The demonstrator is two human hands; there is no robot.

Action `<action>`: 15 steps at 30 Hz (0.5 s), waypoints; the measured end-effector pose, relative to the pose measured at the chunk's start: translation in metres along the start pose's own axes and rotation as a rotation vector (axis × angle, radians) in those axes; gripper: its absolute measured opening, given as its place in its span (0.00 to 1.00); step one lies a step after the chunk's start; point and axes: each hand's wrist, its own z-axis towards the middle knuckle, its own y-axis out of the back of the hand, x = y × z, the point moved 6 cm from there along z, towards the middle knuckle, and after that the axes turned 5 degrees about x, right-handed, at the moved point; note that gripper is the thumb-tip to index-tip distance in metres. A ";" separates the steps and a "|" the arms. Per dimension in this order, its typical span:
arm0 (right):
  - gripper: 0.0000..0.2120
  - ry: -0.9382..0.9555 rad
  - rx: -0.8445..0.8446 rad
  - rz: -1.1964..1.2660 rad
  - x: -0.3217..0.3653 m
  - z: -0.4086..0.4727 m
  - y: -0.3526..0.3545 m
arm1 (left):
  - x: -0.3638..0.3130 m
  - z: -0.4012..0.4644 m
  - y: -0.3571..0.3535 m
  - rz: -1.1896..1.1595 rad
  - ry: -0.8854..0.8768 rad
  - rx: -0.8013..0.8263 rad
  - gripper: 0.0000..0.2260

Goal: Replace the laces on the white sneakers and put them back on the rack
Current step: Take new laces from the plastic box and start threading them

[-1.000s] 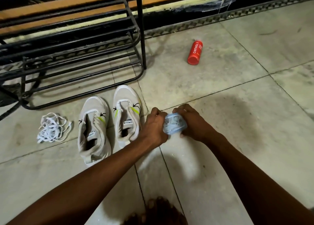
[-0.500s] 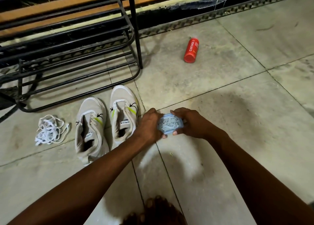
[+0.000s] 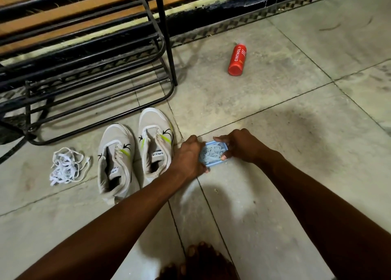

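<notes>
Two white sneakers, the left one (image 3: 115, 161) and the right one (image 3: 156, 142), stand side by side on the tiled floor with no laces in them. A loose heap of white laces (image 3: 66, 166) lies to their left. Just right of the sneakers I hold a small blue packet of new laces (image 3: 213, 153) between both hands. My left hand (image 3: 188, 157) grips its left end. My right hand (image 3: 239, 144) pinches its right end, thumb on the front. The black metal shoe rack (image 3: 88, 72) stands behind the sneakers.
A red Cinthol can (image 3: 237, 60) lies on the floor at the back, right of the rack. A dark wall base with a patterned strip (image 3: 275, 10) runs behind. My toes (image 3: 198, 262) show at the bottom edge.
Both hands have turned the blue packet so its flat face now points up. The view shifted slightly; sneakers and old laces stayed put.
</notes>
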 end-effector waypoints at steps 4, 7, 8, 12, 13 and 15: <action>0.32 -0.002 0.006 0.004 0.005 -0.003 -0.001 | -0.009 -0.004 -0.002 0.200 -0.040 0.003 0.21; 0.21 0.007 -0.001 0.110 0.014 -0.016 -0.006 | -0.010 -0.003 0.003 0.119 -0.053 -0.049 0.07; 0.15 0.006 -0.016 0.171 0.016 -0.022 -0.008 | -0.012 -0.008 0.004 0.057 -0.081 -0.012 0.09; 0.03 0.035 -0.172 0.407 0.027 -0.039 0.001 | -0.002 -0.027 0.040 -0.245 -0.087 -0.125 0.15; 0.03 0.048 -0.198 0.486 0.034 -0.042 0.005 | 0.004 -0.032 0.051 -0.331 -0.068 -0.189 0.17; 0.06 0.078 -0.247 0.623 0.049 -0.046 0.012 | 0.018 -0.038 0.067 -0.515 0.013 -0.269 0.23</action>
